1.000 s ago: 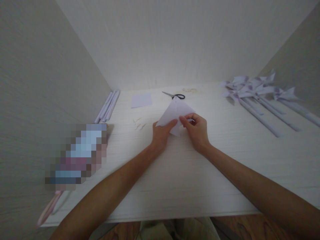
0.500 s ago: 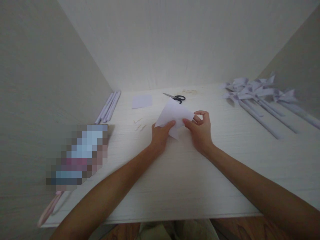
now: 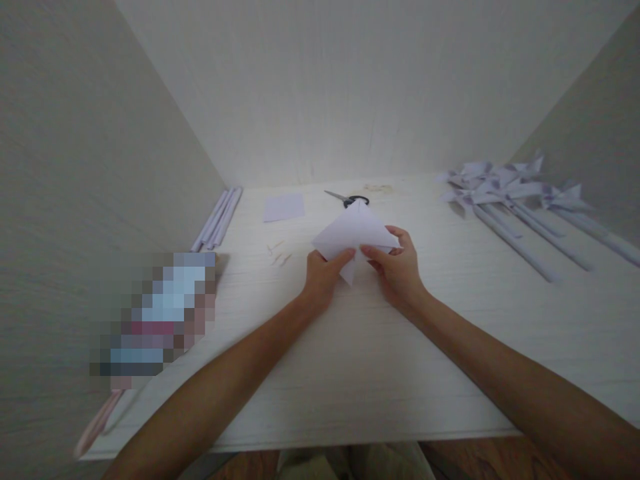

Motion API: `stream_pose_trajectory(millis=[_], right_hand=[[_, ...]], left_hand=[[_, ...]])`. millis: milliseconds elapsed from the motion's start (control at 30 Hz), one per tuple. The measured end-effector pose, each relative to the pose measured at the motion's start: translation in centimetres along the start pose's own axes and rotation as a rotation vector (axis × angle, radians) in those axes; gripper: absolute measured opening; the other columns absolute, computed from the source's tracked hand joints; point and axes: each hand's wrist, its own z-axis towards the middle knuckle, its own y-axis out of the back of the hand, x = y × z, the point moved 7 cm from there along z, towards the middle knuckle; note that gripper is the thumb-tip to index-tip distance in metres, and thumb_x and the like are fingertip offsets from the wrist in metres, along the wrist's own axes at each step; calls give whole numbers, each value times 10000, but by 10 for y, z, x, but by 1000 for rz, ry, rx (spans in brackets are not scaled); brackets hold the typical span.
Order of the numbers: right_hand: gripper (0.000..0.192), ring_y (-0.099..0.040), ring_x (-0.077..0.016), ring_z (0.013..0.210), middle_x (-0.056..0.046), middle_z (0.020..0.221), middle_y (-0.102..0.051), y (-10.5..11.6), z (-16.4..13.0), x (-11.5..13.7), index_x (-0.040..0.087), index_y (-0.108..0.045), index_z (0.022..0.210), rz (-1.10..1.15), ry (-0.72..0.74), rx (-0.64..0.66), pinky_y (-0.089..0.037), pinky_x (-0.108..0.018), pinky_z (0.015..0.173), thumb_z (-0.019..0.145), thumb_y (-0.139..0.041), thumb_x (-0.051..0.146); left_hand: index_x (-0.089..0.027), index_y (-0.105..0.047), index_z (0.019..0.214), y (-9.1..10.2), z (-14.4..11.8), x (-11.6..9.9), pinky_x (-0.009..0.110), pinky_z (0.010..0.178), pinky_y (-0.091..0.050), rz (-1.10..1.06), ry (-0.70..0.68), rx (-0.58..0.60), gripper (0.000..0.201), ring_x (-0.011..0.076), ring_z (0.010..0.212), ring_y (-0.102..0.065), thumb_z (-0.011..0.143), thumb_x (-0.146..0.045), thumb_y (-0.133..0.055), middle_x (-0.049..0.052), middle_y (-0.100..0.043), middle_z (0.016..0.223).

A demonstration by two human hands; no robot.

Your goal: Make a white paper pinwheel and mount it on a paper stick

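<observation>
A pale lilac square of paper [image 3: 353,233] is held just above the white table [image 3: 350,373], one corner pointing away from me and one toward me. My left hand [image 3: 324,277] pinches its near left edge between thumb and fingers. My right hand [image 3: 397,270] pinches the near right edge, with fingers curled under the sheet. Both thumbs meet close together near the paper's lower corner.
Black-handled scissors [image 3: 350,199] lie just beyond the paper. A small paper sheet [image 3: 284,207] and rolled paper sticks [image 3: 220,217] lie at the back left, with a few small pins [image 3: 279,255] nearby. Several finished paper pinwheels [image 3: 505,190] lie at the right. Walls enclose three sides.
The paper has turned so its far corner points straight away, and my hands have moved closer together at its near corner. My right hand's fingers have closed down onto the sheet.
</observation>
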Motion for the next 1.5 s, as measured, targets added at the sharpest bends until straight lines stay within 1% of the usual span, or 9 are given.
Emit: stream_pose_trajectory(millis=[167,333,400,500,633,833,1200,1367,1500], right_hand=[[497,-533,-89,585,74,656,-547,-2,-4,0,230,-410,850,32,4,-10,-442,-234,578,465,-720,171],[457,-532,-97,554,71,632,-549,-1,-5,-1,237,-411,837,-91,45,6,-444,-245,558,496,-717,228],[446,-540,-104,551,63,646,-564,-3,-1,4,248,-423,872,-154,79,84,-439,-244,540,525,-703,262],[408,-563,-112,600,36,746,-609,-6,7,15,275,-463,965,-182,99,326,-440,-247,548,604,-650,298],[187,-549,-84,630,7,892,-622,9,23,21,238,-625,826,-281,56,453,-413,-198,503,640,-620,255],[123,-554,-92,563,17,619,-609,9,23,14,189,-673,654,-312,-45,674,-429,-212,519,540,-671,144],[111,-598,-135,680,-27,764,-655,8,22,7,185,-685,646,-292,-84,641,-474,-271,624,538,-683,159],[126,-590,-158,778,-53,894,-628,1,17,13,182,-689,658,-329,-30,762,-485,-281,648,536,-688,150],[123,-583,-168,813,-46,894,-623,-1,14,14,190,-689,659,-421,-13,829,-482,-290,662,546,-676,144]], left_hand=[[-109,-643,767,-3,-4,5,307,729,-459,-99,36,-1,275,169,752,-605,547,-270,-680,87,-666,837],[-106,-644,759,3,-4,2,299,686,-463,-33,14,-63,284,163,704,-602,550,-294,-678,87,-667,816],[-102,-648,756,7,-1,0,294,672,-462,31,-8,-87,290,164,697,-600,549,-303,-675,90,-667,808],[-101,-647,772,12,3,-1,286,659,-461,66,-29,-98,299,161,703,-596,553,-304,-670,92,-665,819],[-106,-647,785,11,8,3,299,658,-463,128,-3,-7,306,165,688,-598,551,-301,-672,89,-665,807],[-105,-650,824,8,8,4,320,671,-461,247,38,110,349,192,713,-605,553,-325,-668,99,-667,825],[-109,-658,771,7,5,-1,296,607,-452,329,57,106,297,179,653,-592,544,-301,-662,86,-666,760],[-110,-658,750,7,6,-2,285,581,-443,356,74,89,274,172,629,-583,536,-282,-659,73,-660,728],[-105,-653,742,8,6,-1,286,578,-440,388,64,93,288,172,623,-579,538,-308,-660,74,-656,718]])
